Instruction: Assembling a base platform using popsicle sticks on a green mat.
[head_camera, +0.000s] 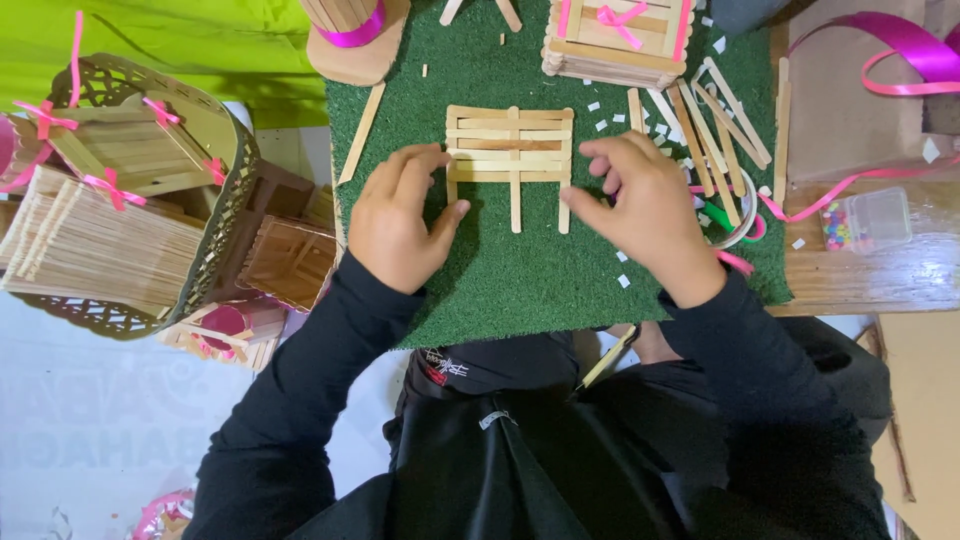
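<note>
Hands, left hand (400, 215) and right hand (640, 205), both half-curled and holding nothing, flanked one stick frame (510, 155) on the green mat (520, 280).

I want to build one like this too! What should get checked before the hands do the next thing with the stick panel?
1. Stick panel lies flat on the green mat: ok.
2. Left hand steadies the panel's left edge, fingers touching it: ok.
3. Right hand at the panel's right edge, thumb and finger by the right upright stick: ok, though real contact cannot be told.
4. Hands empty of tools or loose sticks: ok for the left; cannot tell for the right.
5. Spare sticks within reach: ok, a loose pile lies right of the panel.
6. Joints between the sticks dry and firm: cannot tell.
</note>
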